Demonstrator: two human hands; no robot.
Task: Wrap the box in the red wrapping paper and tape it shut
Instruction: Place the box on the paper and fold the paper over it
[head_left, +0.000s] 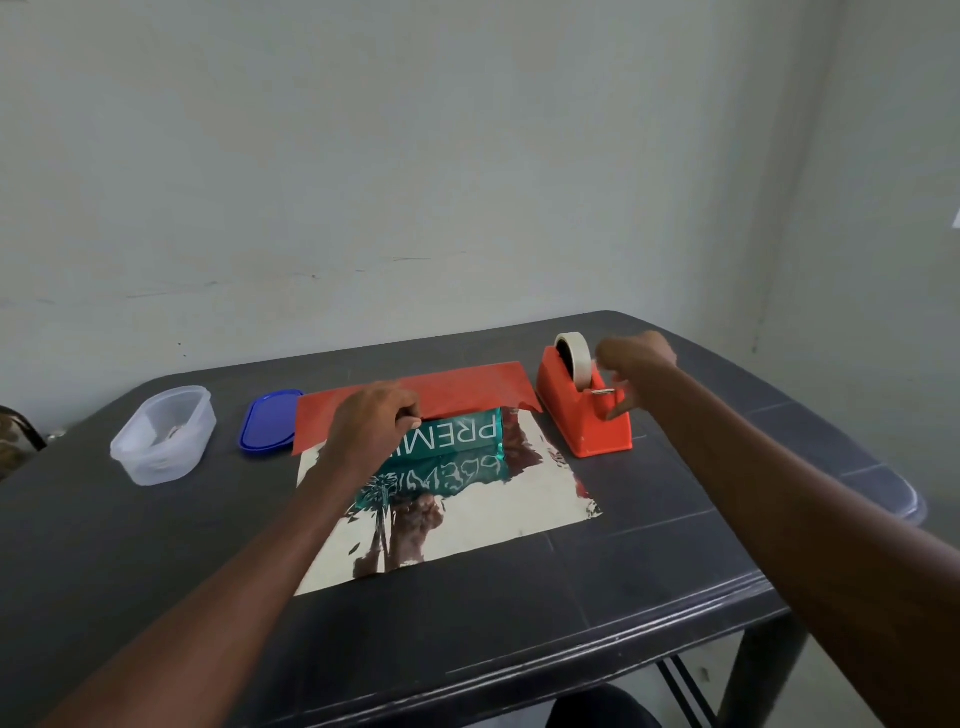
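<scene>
Left hand (375, 418) pins paper (457, 387) over box (457, 436).

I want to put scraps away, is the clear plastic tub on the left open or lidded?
Open. The clear tub has no lid on it; a blue lid lies flat beside it.

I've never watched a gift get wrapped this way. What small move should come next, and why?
Probably pull a strip of tape off the orange tape dispenser. The right hand is at its cutter end, fingers curled by the tape roll, while the left hand pins the red wrapping paper folded over the teal box. That flap has no visible tape yet.
</scene>
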